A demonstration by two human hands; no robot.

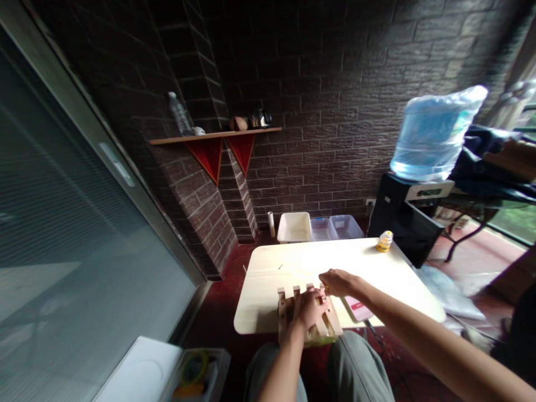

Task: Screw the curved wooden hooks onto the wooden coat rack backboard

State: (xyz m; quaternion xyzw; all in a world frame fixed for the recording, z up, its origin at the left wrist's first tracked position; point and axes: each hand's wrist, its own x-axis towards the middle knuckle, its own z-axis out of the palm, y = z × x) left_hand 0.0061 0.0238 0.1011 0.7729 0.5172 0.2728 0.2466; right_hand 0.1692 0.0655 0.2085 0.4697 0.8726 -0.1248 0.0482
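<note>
A small slatted wooden piece (283, 318) lies at the front edge of the pale table (268, 268), its slats pointing away from me. My left hand (310, 308) rests on top of its slats, fingers curled over them. At the far right end of the slats is my right hand (336, 282), closed in a fist; a bit of something yellow shows below it, too small to name. A pink and white flat item (358, 308) lies on the table right of the wooden piece. A small dark mark or object (280, 267) is on the tabletop at the left.
A yellow-capped bottle (384, 241) stands at the table's back right corner. Behind the table are a white bin (294, 227) and clear bins (347, 226). A water dispenser (404, 218) is at the right. An open box (205, 374) sits low at the left.
</note>
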